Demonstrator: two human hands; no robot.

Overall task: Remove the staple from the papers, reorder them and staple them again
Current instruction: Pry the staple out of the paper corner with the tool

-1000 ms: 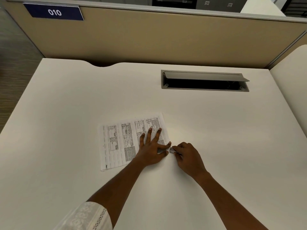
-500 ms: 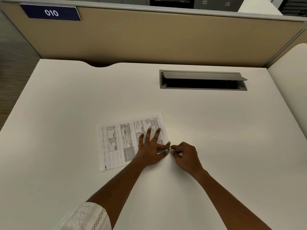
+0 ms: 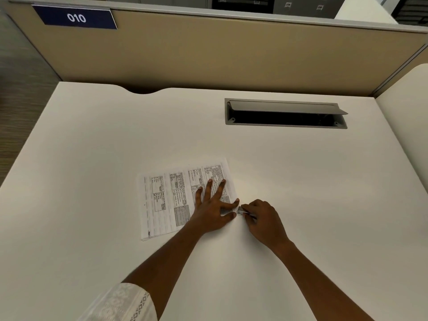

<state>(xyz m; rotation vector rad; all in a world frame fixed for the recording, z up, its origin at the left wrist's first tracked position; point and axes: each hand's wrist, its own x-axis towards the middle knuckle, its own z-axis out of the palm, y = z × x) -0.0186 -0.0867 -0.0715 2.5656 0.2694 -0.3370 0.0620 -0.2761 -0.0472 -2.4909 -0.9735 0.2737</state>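
A thin stack of printed papers (image 3: 166, 200) lies flat on the white desk (image 3: 324, 205), turned sideways. My left hand (image 3: 213, 207) presses down on the right part of the papers with its fingers spread and straight. My right hand (image 3: 261, 218) sits just right of the papers' near right corner, its fingers curled round a small metal staple remover (image 3: 242, 212) whose tip meets that corner. The staple itself is too small to make out.
A grey cable hatch (image 3: 284, 113) with its lid raised is set into the desk at the back right. A beige partition (image 3: 208, 54) with a blue "010" sign (image 3: 75, 17) closes off the far edge. Another white desk (image 3: 410, 112) adjoins on the right.
Both hands have stayed at the papers' right corner; my right hand with the metal tool has shifted only slightly against the corner. The papers have not moved.
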